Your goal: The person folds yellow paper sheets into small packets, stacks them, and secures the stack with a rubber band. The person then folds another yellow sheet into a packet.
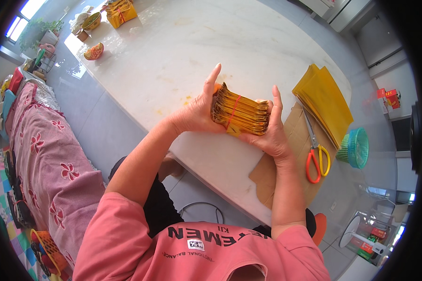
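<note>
Both my hands hold a thick bundle of folded yellow paper (246, 112) above the marble table, with a red rubber band around its middle. My left hand (204, 109) grips one end, its index finger pointing away. Around the other end is my right hand (272, 130), thumb along the near side. To the right, scissors (314, 144) with one red and one yellow handle lie on a flattened piece of cardboard (267, 175). A stack of flat yellow sheets (325, 102) rests partly on that cardboard, beyond the scissors.
On the marble table (197, 45), toward the far left, are another banded yellow bundle (121, 14), a bowl (91, 21) and a piece of pomegranate (94, 52). A green plastic basket (357, 147) stands beyond the table's right edge. A pink patterned cloth (52, 151) covers furniture at left.
</note>
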Demonstrator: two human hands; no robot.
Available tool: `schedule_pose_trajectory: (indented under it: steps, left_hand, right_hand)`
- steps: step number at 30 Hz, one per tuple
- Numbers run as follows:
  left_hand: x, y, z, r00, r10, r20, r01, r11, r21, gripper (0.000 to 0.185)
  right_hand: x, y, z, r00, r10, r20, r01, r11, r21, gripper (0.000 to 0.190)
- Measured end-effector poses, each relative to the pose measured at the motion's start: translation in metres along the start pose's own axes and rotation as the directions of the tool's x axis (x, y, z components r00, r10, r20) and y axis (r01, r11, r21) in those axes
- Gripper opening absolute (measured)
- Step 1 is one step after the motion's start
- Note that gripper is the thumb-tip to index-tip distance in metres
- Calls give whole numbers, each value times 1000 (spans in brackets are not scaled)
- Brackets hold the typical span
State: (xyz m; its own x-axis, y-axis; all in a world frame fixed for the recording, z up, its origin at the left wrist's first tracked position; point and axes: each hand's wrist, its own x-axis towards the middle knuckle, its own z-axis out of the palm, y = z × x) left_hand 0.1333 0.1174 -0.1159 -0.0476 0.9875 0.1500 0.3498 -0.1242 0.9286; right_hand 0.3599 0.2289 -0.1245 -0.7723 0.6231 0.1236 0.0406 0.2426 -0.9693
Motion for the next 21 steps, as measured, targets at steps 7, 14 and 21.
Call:
schedule_pose_trajectory:
  steps: [7,14,21]
  left_hand:
    - [8,16,-2,996,-86,-23,78,965,-252,138]
    - [14,44,7,942,-328,-66,245,809,-535,135]
    - [13,73,39,858,-416,-299,-13,566,-824,124]
  right_hand:
    - [2,-23,3,995,79,-56,-60,958,281,115]
    - [3,-30,7,975,155,-159,-77,907,413,101]
    - [6,-30,17,938,227,-263,-26,801,598,96]
